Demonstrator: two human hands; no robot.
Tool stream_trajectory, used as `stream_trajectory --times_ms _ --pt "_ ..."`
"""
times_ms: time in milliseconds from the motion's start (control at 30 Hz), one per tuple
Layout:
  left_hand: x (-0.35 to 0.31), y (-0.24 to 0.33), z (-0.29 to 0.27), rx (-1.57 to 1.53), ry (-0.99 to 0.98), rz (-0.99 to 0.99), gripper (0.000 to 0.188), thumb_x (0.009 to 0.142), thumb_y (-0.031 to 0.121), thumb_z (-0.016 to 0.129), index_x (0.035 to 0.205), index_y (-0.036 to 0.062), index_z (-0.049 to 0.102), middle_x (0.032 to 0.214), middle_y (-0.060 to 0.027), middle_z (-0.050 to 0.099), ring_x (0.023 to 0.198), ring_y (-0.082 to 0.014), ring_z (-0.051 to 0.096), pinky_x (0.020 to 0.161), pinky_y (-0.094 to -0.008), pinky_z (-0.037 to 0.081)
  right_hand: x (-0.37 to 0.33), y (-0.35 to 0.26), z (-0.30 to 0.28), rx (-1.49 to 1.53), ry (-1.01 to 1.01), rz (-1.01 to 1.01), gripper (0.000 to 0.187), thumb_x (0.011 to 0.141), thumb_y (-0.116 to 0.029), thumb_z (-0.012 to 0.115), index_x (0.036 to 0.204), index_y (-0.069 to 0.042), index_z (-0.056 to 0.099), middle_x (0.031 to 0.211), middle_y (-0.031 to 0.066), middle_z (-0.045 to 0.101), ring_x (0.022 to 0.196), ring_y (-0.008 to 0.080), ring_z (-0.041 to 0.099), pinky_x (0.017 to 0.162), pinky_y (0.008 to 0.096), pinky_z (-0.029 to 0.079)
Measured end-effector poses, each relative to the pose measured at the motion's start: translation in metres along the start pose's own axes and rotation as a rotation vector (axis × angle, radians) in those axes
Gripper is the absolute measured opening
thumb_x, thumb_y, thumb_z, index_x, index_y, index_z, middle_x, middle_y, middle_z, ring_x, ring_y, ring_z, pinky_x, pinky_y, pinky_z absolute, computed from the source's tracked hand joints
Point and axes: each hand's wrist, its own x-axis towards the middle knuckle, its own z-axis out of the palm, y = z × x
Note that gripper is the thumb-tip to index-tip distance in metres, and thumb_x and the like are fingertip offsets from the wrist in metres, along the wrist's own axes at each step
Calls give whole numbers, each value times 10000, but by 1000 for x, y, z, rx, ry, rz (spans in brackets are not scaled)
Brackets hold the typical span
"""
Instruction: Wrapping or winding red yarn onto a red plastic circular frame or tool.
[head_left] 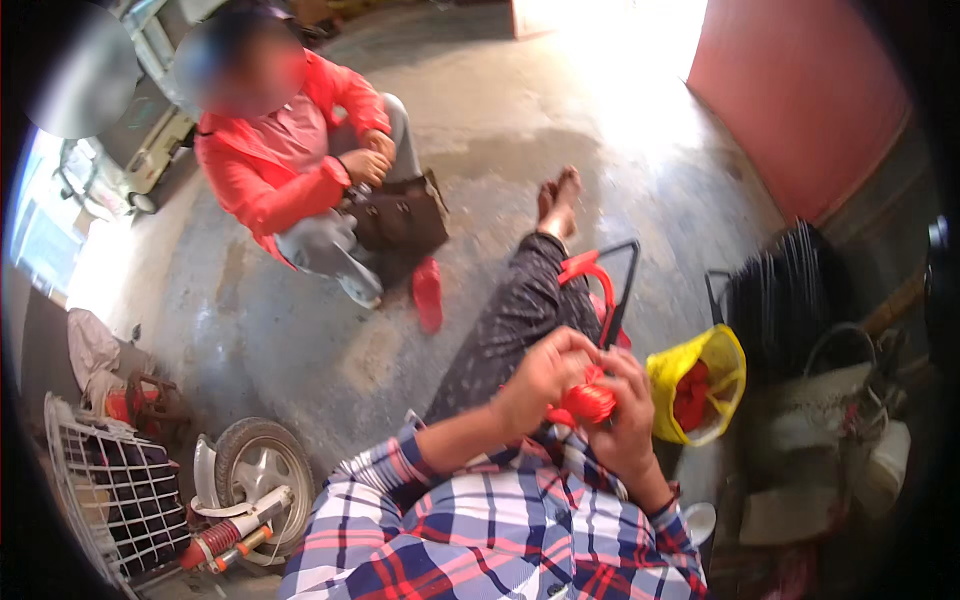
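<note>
Over my lap, both hands are close together around a shiny red bundle [588, 400] that looks like cord or ribbon. My right hand [628, 408] is closed around its right side. The fingertips of my left hand [540, 378] are pinched together just above the bundle, near the right fingers. Whatever sits in that pinch is too small to make out. Beyond the hands, by my legs, a red curved band [588, 265] meets a thin black frame [630, 280]. Part of it is hidden behind my fingers.
A yellow bag [735, 365] with red material inside stands right of my hands. Across from me a person in a red jacket [265, 195] squats with a dark brown bag [400, 225]. At left are a wheel [262, 480] and a white wire basket [120, 490].
</note>
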Motion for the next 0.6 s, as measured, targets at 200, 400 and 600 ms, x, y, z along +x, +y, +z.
stream_trajectory --times_ms 200,400,600 --pt "38 -13 -35 -101 118 -92 236 887 77 635 1102 35 548 829 -42 611 700 -106 573 658 -232 473 -5 20 -81 1236 438 302 186 764 -97 585 922 -57 496 872 115 590 860 259 596 886 430 471" --pt "45 -36 -48 179 48 -14 321 871 83 666 1166 30 553 987 -34 603 898 -96 576 832 -232 464 -58 87 -195 1217 715 284 117 875 -172 531 905 -61 552 770 19 518 703 136 482 697 316 426" --pt "52 -51 -47 498 160 -4 505 774 80 622 1260 8 505 1204 -88 521 1146 -183 478 993 -299 389 -43 70 -43 844 412 816 312 778 -40 604 1085 21 608 731 -3 551 649 85 526 629 228 436"
